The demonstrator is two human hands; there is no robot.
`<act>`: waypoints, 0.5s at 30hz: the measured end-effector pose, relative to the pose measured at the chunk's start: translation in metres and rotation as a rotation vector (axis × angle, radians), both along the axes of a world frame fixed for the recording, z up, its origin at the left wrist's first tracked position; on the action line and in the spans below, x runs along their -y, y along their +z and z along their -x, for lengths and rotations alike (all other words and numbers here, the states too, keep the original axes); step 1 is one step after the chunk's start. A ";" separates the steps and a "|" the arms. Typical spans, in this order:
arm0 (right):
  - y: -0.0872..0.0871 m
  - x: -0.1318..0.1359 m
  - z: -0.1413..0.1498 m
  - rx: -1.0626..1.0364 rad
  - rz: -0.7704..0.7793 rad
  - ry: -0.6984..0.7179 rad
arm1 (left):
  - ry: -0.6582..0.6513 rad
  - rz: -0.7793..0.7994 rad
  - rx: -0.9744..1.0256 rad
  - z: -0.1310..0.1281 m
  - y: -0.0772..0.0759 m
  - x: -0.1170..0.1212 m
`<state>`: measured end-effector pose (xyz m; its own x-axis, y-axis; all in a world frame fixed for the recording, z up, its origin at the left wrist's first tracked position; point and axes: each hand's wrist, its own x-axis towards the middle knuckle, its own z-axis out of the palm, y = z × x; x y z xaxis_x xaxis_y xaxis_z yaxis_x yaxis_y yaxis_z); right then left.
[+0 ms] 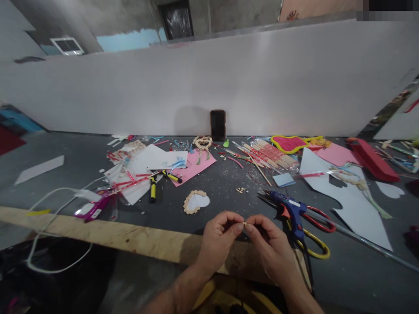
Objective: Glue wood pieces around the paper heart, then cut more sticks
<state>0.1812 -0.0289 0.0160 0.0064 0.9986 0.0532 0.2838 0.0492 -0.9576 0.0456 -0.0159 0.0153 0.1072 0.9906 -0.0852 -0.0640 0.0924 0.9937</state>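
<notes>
At the near edge of the desk [163, 214], the left hand [216, 239] and right hand [274, 242] pinch one tiny pale piece [244, 223] between their fingertips. Just beyond, a paper heart [198, 202] has similar pieces along much of its edge; its right lobe shows bare, so the border looks partly done. More loose pieces [241, 190] lie near it. A blue glue gun [294, 208] overlaps red-handled pliers [322, 221], crowding the right side. Farther off, white sheets [149, 157], sticks [271, 153] and an upright phone [218, 125] fill the back.
</notes>
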 end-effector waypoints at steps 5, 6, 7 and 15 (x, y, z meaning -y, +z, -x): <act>0.001 0.001 0.000 -0.037 0.015 -0.016 | -0.007 0.000 -0.002 0.000 0.001 0.000; 0.002 0.001 0.000 -0.033 0.018 -0.011 | -0.007 -0.007 -0.027 0.000 0.002 -0.001; 0.002 0.001 0.000 -0.030 0.019 -0.006 | -0.007 -0.011 -0.049 0.001 0.003 -0.001; 0.004 0.001 0.002 -0.015 -0.009 -0.006 | -0.007 0.001 -0.099 0.002 0.002 -0.001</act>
<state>0.1794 -0.0298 0.0205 0.0129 0.9980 0.0617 0.2700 0.0559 -0.9612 0.0431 -0.0153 0.0178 0.1048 0.9898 -0.0962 0.0351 0.0930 0.9950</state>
